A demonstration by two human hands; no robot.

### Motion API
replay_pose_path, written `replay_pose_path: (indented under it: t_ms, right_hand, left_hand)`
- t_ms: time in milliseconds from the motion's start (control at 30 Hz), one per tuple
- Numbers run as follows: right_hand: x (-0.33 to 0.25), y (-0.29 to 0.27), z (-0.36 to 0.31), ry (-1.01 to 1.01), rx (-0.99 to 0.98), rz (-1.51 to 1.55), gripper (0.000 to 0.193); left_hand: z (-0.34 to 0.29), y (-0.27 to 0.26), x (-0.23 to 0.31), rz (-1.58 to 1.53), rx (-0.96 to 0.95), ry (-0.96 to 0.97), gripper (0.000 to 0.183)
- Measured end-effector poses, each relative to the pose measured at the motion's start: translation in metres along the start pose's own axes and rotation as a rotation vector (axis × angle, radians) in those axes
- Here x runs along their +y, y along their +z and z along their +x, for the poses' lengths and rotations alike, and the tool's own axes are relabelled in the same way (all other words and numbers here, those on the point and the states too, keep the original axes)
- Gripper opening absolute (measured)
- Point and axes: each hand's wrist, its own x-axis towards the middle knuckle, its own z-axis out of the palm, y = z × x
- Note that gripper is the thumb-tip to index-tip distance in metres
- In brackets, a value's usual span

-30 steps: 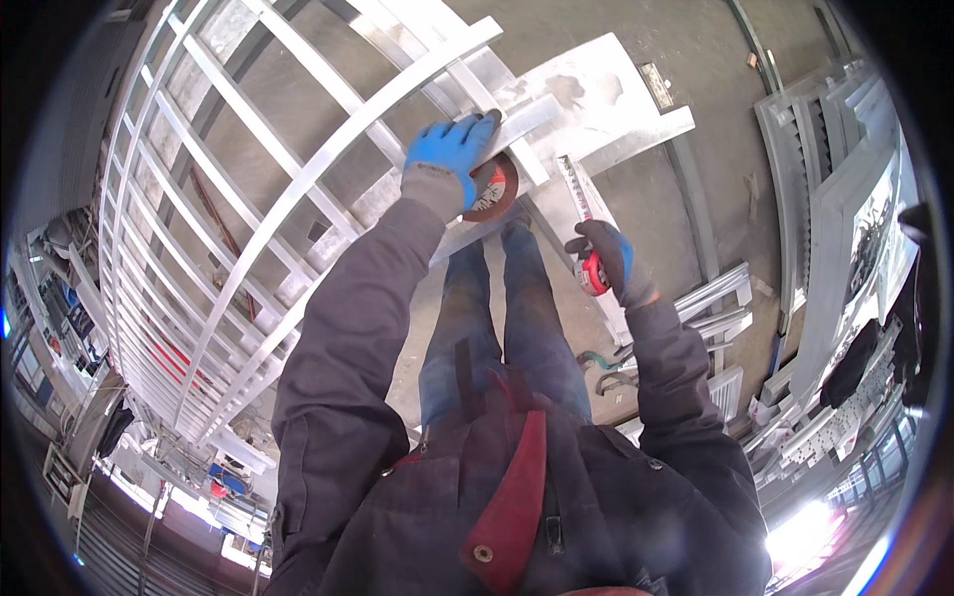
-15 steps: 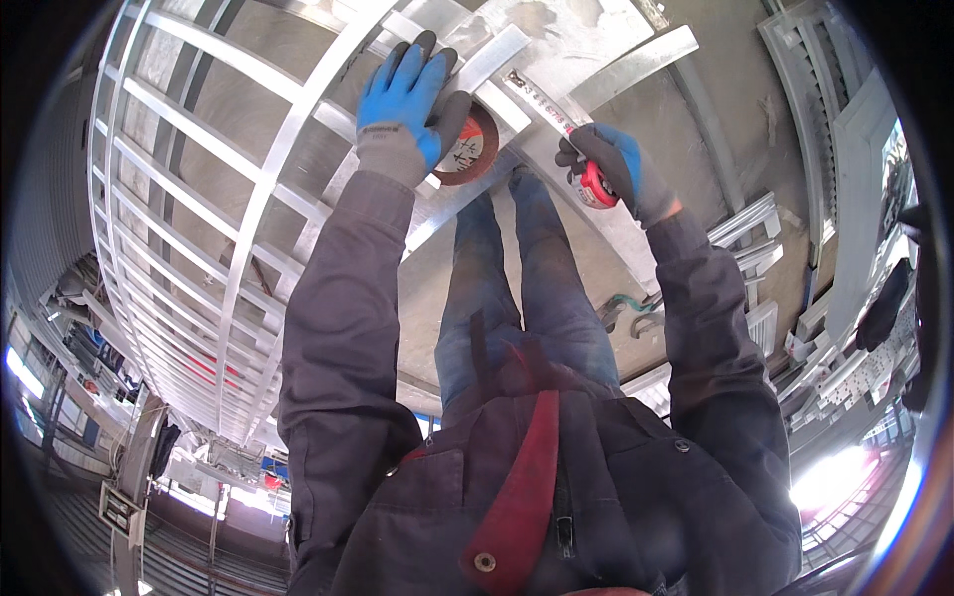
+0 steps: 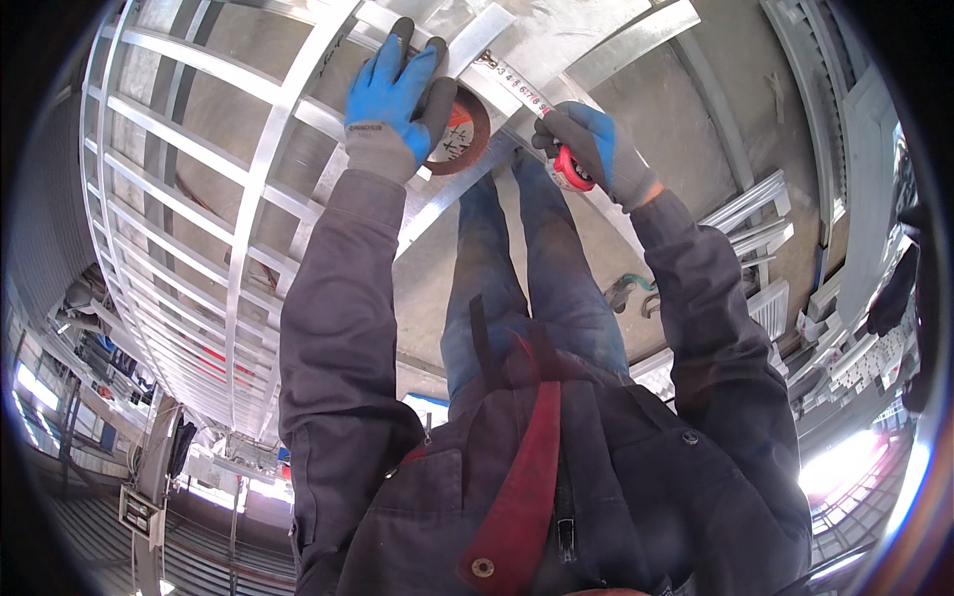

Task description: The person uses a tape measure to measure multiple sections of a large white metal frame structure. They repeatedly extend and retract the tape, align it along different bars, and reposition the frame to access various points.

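Note:
My left hand (image 3: pixel 390 104), in a blue and grey glove, lies on the pale metal frame (image 3: pixel 260 189) with its fingers stretched out. Its thumb lies over the edge of a round disc (image 3: pixel 459 137) with a brown rim and a marked, pale-and-red middle. In my right hand (image 3: pixel 596 149), gloved alike, is a red tape measure (image 3: pixel 570 171). A short length of its white blade (image 3: pixel 519 85) is drawn out, and the blade's hooked end lies beside a flat metal bar (image 3: pixel 481 38).
Another metal strip (image 3: pixel 636 45) slants at the far right of the work. Stacked metal profiles (image 3: pixel 750 214) lie on the floor to the right. A dark green clamp-like tool (image 3: pixel 626 290) is by my right leg. The long slatted frame fills the left side.
My right hand has moved a little left and away from me with the tape measure. The whole view has shifted slightly; my left hand still lies on the frame.

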Motion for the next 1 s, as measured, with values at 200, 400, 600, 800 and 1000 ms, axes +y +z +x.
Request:
replay_pose_path:
  t_ms: [200, 400, 600, 800, 1000]
  right_hand:
    - [0.004, 0.004, 0.001, -0.011, 0.027, -0.027, 0.037]
    - [0.008, 0.003, 0.004, 0.005, 0.037, -0.071, 0.039]
    - [0.008, 0.004, 0.005, 0.018, 0.04, -0.071, 0.039]
    - [0.017, 0.012, -0.002, -0.117, 0.116, 0.008, 0.033]
    - [0.027, 0.042, 0.002, -0.111, 0.298, 0.171, 0.031]
  left_hand:
    - [0.0, 0.001, 0.001, -0.015, 0.019, 0.008, 0.041]
    - [-0.001, 0.002, 0.002, -0.031, 0.009, -0.003, 0.041]
    - [-0.001, 0.006, -0.001, -0.062, 0.05, 0.004, 0.041]
    - [-0.001, 0.005, 0.002, -0.018, 0.035, -0.015, 0.046]
    - [-0.001, 0.0, 0.006, 0.004, -0.025, -0.034, 0.058]
